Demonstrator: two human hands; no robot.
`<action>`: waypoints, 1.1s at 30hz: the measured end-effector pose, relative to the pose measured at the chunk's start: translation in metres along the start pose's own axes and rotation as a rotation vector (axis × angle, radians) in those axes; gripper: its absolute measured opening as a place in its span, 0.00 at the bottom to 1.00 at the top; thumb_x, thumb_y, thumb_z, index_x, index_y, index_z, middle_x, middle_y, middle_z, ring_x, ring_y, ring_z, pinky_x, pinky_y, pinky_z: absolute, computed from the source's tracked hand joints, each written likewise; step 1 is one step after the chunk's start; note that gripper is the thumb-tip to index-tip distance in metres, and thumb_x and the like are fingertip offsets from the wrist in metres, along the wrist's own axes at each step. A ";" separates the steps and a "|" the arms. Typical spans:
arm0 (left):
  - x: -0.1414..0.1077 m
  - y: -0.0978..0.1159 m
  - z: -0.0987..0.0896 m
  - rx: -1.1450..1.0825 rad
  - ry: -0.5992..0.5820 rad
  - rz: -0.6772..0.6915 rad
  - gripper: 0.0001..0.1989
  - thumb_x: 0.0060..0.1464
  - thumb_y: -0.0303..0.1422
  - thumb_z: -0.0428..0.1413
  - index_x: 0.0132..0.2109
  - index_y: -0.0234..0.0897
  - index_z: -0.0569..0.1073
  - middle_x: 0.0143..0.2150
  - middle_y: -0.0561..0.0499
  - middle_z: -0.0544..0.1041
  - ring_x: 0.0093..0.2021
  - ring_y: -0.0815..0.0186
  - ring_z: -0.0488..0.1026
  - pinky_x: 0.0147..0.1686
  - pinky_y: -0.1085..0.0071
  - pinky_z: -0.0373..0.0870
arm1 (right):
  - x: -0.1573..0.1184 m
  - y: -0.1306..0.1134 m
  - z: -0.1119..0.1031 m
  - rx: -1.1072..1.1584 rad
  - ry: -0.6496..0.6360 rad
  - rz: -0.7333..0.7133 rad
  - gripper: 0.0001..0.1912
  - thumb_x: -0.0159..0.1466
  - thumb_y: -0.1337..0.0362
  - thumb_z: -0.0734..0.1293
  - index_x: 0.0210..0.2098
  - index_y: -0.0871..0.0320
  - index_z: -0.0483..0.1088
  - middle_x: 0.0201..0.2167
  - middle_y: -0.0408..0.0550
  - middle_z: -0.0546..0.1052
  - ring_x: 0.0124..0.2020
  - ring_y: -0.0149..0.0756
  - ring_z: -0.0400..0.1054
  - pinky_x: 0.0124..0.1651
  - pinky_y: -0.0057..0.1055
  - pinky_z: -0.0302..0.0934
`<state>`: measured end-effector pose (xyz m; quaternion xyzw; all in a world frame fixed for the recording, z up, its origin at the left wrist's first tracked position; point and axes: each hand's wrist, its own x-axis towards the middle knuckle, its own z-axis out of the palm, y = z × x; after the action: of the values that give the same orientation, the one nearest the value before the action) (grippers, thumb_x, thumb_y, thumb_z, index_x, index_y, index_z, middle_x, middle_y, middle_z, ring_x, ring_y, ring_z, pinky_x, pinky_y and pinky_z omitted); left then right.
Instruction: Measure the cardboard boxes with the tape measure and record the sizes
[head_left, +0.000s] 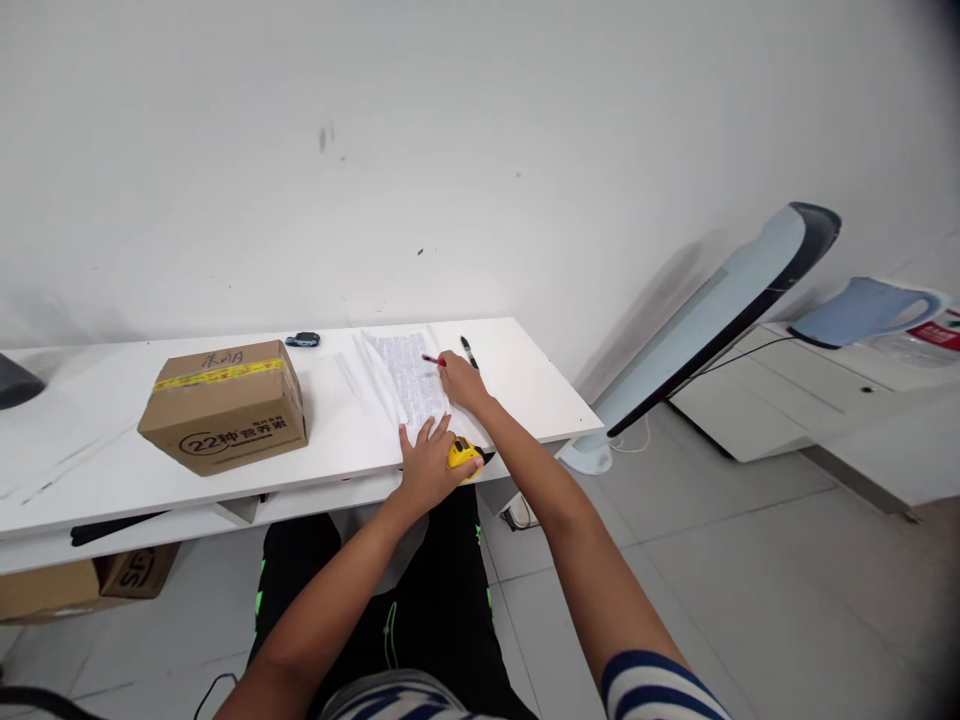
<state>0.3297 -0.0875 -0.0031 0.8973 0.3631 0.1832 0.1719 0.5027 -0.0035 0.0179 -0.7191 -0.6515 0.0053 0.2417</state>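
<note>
My right hand (463, 380) is closed around a red pen (433, 360), whose tip end points left over a notebook page (409, 370) full of handwriting. Spread fingers of my left hand (429, 462) lie on the bottom edge of that page. Its thumb reaches to a yellow tape measure (461, 452) at the desk's front edge; whether it presses on it I cannot tell. A black marker pen (468, 352) rests on the desk just beyond my right hand.
On the white desk (525, 380), a taped cardboard box (225, 405) stands to the left. Behind it lies a small dark object (303, 339). A tall pale-blue appliance (697, 320) leans beside the desk's right end. Another carton (135, 572) sits underneath.
</note>
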 end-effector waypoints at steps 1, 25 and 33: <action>0.000 -0.001 0.000 -0.007 -0.003 0.006 0.20 0.56 0.53 0.53 0.45 0.43 0.73 0.69 0.47 0.62 0.70 0.48 0.54 0.66 0.34 0.31 | -0.003 -0.003 -0.003 0.106 0.088 0.014 0.12 0.70 0.64 0.53 0.49 0.60 0.63 0.43 0.53 0.74 0.39 0.37 0.66 0.42 0.33 0.60; -0.003 -0.005 0.007 -0.003 0.008 0.056 0.24 0.57 0.55 0.51 0.52 0.46 0.72 0.67 0.47 0.66 0.70 0.46 0.52 0.66 0.34 0.25 | -0.053 -0.008 0.013 0.840 0.157 0.261 0.24 0.63 0.44 0.60 0.22 0.56 0.66 0.24 0.43 0.73 0.30 0.34 0.66 0.38 0.31 0.59; -0.002 -0.007 0.011 -0.008 -0.009 0.050 0.26 0.56 0.55 0.51 0.55 0.46 0.71 0.67 0.48 0.66 0.71 0.46 0.51 0.65 0.33 0.22 | -0.055 -0.011 0.010 0.851 0.089 0.272 0.22 0.62 0.46 0.62 0.21 0.56 0.65 0.23 0.42 0.72 0.27 0.32 0.63 0.34 0.30 0.58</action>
<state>0.3296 -0.0862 -0.0158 0.9062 0.3390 0.1849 0.1724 0.4808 -0.0516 -0.0037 -0.6344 -0.4797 0.2736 0.5409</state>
